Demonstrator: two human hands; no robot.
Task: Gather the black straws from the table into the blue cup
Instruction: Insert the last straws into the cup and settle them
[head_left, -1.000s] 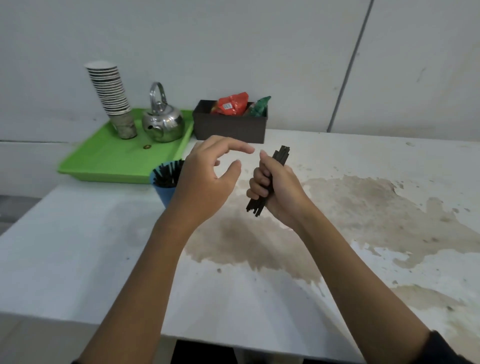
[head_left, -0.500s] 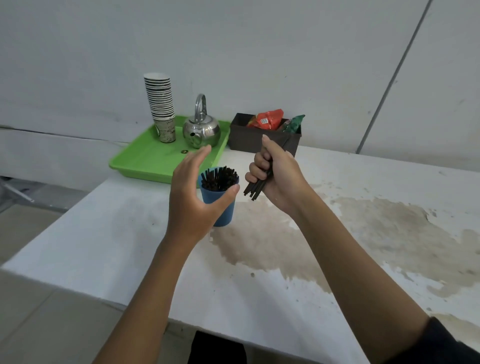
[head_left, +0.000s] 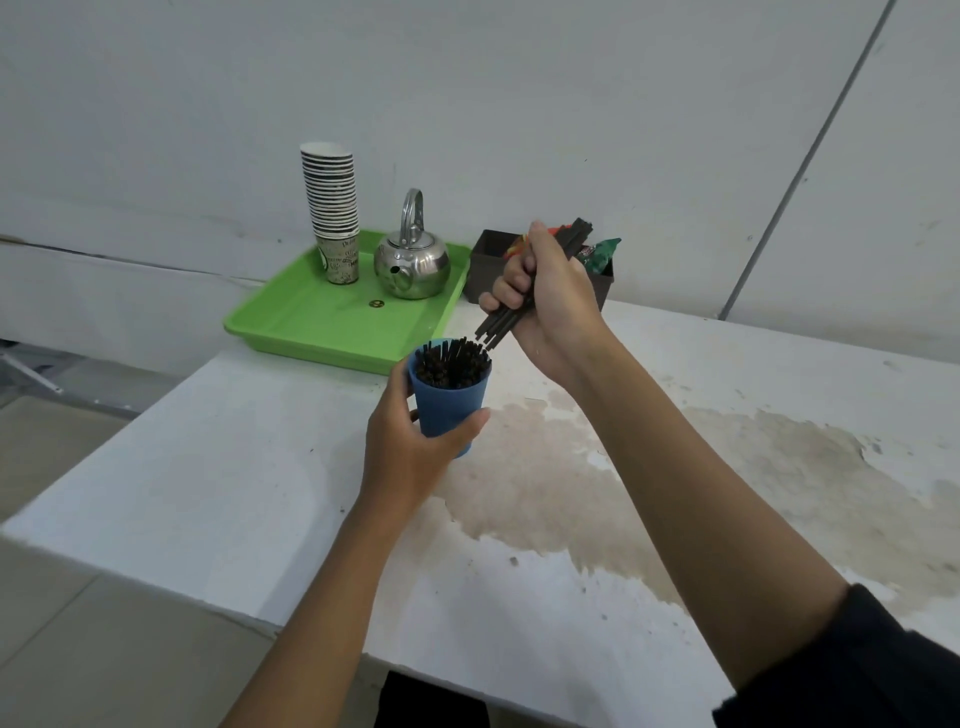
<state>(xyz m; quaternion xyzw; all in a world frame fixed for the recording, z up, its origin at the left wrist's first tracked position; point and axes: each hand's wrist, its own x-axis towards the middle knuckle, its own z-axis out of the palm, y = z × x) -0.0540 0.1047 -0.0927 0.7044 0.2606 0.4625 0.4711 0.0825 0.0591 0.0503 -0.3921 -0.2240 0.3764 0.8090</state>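
Note:
The blue cup (head_left: 448, 405) stands on the white table (head_left: 208, 467), packed with several black straws whose tips show at its mouth (head_left: 453, 361). My left hand (head_left: 410, 452) wraps around the cup's near side, thumb on the right wall. My right hand (head_left: 545, 296) is closed on a bundle of black straws (head_left: 496, 327), tilted, with the lower ends just above and right of the cup's rim and the upper ends sticking out past my thumb.
A green tray (head_left: 322, 327) behind the cup carries a stack of paper cups (head_left: 332, 208) and a steel kettle (head_left: 413, 262). A dark box (head_left: 485, 265) with snack packets stands by the wall. A brown stain (head_left: 675, 467) covers the table's right half. The near-left table edge is close.
My left hand has closed around the blue cup. My right hand has raised the straw bundle and brought its lower ends over the cup's rim. The camera view has shifted left.

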